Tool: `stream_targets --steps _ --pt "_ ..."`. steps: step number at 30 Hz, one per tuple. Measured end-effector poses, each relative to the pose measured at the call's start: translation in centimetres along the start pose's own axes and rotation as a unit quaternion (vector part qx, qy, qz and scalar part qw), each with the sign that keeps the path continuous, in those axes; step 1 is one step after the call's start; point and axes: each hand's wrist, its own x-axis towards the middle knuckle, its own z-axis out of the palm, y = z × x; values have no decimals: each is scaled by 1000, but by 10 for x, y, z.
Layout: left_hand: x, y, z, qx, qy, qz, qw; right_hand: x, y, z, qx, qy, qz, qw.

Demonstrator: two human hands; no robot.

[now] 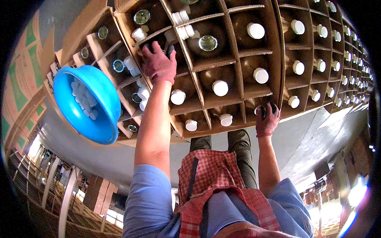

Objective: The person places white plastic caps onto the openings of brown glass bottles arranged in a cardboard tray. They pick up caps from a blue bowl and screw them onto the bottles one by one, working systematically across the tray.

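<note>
My left hand [159, 65], in a red glove with dark fingertips, curls down over a compartment of a divided cardboard carton [202, 67]. Whatever lies beneath its fingers is hidden. At the carton's near right corner, my right hand [268, 123], gloved alike, has its fingers round the top of a glass bottle [260, 111]. White caps top several bottles between my hands, such as this capped bottle [220, 88]. An uncapped glass bottle [208, 43] stands right of my left hand. Loose white caps [185, 31] rest by the dividers near it.
A blue plastic basin [111, 119] holding white caps sits tilted on the left carton, among open bottles [118, 66]. More cartons of capped bottles [298, 67] run off to the right. Printed cardboard boxes [22, 95] stand at the far left. Grey floor [158, 158] lies below.
</note>
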Motion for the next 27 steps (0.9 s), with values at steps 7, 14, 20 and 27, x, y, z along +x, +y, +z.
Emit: stream_targets --steps 7,14,20,27 --pt "10 -14 10 -81 25 23 996 -8 -15 15 -36 -14 -74 997" --pt "11 -5 2 -72 -5 -21 997 -5 10 41 -95 -117 -89 984" --pt "29 14 -29 -28 -66 58 996 12 -7 22 -131 -212 -63 966" --pt "39 27 -13 16 -54 136 989 13 -20 9 -100 -172 -59 978"
